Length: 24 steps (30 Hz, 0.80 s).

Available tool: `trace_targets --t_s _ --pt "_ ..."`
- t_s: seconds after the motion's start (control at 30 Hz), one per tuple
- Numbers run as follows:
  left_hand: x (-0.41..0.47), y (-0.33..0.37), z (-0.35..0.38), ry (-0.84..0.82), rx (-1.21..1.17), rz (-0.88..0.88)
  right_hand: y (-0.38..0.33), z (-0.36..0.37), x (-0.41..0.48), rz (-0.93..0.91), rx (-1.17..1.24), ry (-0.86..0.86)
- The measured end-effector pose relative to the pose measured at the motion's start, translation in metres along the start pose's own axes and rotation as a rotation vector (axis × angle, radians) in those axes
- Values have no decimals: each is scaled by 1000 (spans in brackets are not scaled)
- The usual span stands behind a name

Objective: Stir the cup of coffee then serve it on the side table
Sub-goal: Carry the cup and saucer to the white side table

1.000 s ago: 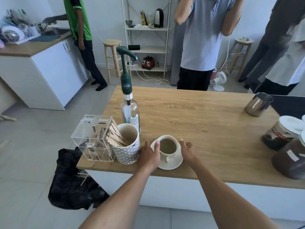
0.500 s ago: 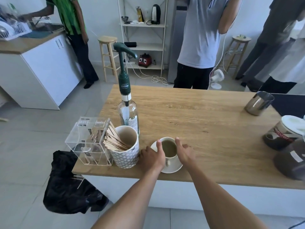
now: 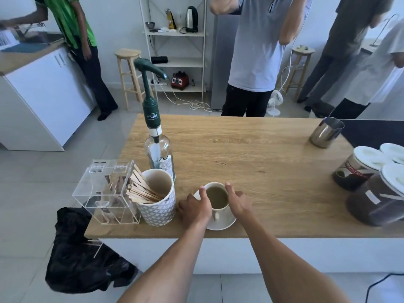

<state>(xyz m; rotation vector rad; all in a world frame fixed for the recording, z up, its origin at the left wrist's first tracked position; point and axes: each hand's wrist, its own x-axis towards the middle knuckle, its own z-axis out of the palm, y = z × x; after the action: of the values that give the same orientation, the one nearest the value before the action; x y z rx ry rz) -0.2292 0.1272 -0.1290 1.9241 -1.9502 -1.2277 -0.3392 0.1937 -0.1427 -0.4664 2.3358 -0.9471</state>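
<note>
A white cup of milky coffee [image 3: 216, 196] stands on a white saucer [image 3: 221, 224] near the front edge of the wooden table [image 3: 251, 149]. My left hand [image 3: 194, 208] grips the saucer's left side, thumb up against the cup's rim. On the other side, my right hand [image 3: 238, 203] holds the saucer's right edge, its thumb also at the rim. The cup's handle points toward me between both hands. I see no stirrer in the cup. My fingers under the saucer are hidden.
Left of the cup stand a patterned mug of wooden stir sticks [image 3: 156, 201], a clear plastic box [image 3: 105, 193] and a green-pump syrup bottle [image 3: 159, 149]. A steel jug [image 3: 325, 132] and lidded jars [image 3: 360, 169] sit right. People stand beyond the table. A black bag [image 3: 83, 254] lies on the floor.
Both hands have closed in from the saucer's sides onto the cup and saucer, thumbs now touching the rim. The cup stays near the table's front edge.
</note>
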Motion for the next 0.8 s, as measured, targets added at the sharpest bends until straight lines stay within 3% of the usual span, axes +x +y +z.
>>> trace_targets --t_s 0.3,0.8 --pt "-13 8 16 -84 -136 88 13 -24 -11 52 111 40" --pt "-111 58 79 -281 -18 304 90 -139 -73 142 237 258"
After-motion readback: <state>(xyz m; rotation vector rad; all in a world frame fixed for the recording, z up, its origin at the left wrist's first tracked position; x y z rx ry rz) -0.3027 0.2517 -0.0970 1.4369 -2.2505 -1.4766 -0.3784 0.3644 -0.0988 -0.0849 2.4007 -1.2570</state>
